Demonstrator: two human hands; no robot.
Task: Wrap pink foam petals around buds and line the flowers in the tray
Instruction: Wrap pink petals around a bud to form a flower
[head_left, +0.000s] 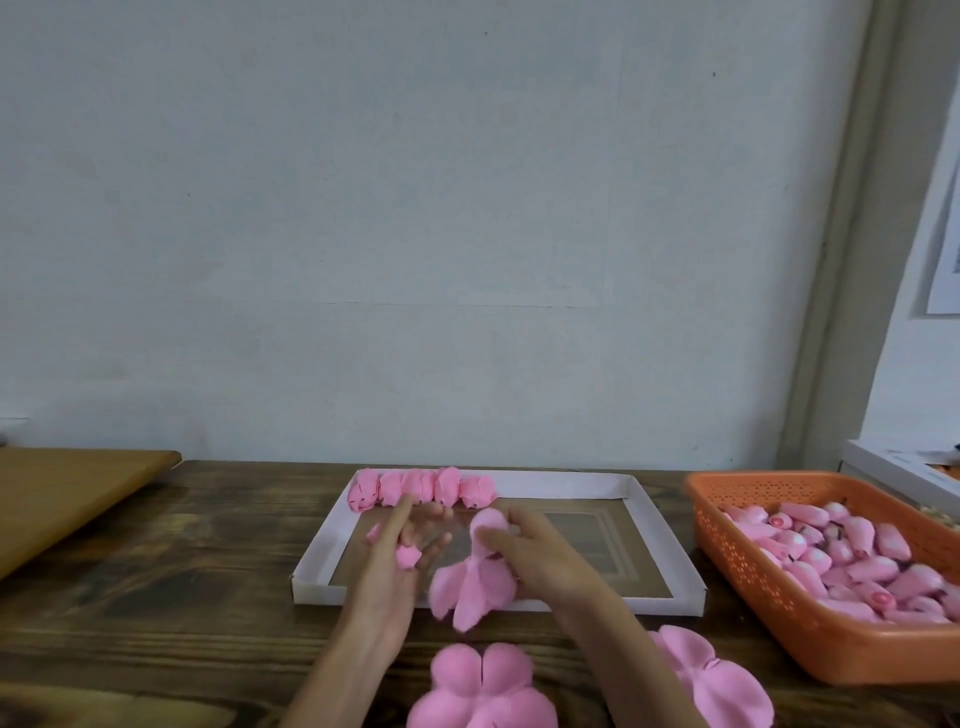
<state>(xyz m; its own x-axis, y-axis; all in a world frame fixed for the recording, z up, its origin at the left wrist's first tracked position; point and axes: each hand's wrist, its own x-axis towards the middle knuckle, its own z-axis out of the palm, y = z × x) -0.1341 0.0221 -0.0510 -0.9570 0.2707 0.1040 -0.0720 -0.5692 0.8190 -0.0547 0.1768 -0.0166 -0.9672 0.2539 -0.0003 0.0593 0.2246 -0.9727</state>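
While hovering over the near-left part of the white tray (670, 530), grips a pink foam petal piece (478, 579) in right hand (540, 561), fingers curled round its upper end, loose lobes hanging down across the tray's near rim. Holds left hand (389, 571) just beside it, fingers straight and spread, with a small pink scrap (408, 556) against them (motion blur, cannot tell if pinched or only touching). Shows five wrapped flowers (421, 486) lined side by side along the tray's far rim at its left end, touching one another. Orange basket (779, 587) right of the tray, apart from it, piled with pink buds (841, 551), some with a darker pink tip. Two flat petal blanks on the dark wooden table (156, 571) at the near edge: one blank (483, 686) below the hands, the other blank (711, 675) to its right, partly behind the right forearm. Lighter wooden board (67, 493) at far left, pale wall (467, 208) behind.
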